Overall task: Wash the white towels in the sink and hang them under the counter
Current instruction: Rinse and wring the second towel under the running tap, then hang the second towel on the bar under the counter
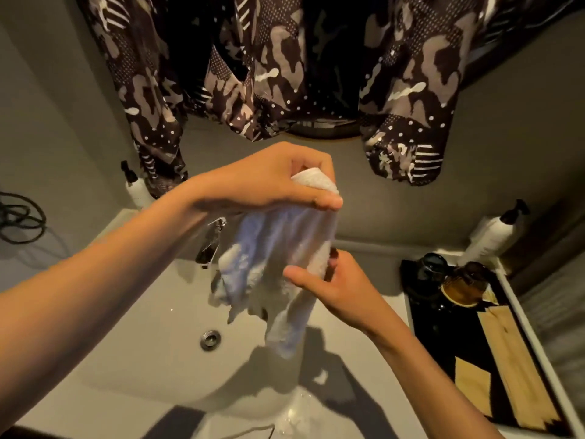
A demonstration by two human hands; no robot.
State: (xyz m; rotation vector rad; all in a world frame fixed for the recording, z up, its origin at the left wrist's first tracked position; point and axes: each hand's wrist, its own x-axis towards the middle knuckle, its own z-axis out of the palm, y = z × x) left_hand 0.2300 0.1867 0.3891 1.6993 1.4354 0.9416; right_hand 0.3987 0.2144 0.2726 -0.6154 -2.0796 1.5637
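A wet white towel [278,248] hangs bunched over the white sink [133,337]. My left hand [278,182] grips its top end from above, fingers closed around the cloth. Lower down, my right hand [329,280] pinches the towel's right edge between thumb and fingers. The loose lower end dangles above the basin, to the right of the drain [210,339]. The towel partly hides the chrome tap [210,242] behind it.
A patterned camouflage garment [285,68] hangs on the wall above the sink. White pump bottles stand at the back left [136,188] and back right [493,232]. A dark tray [443,337] with jars and wooden pieces lies right of the basin. Black cable [19,217] hangs at left.
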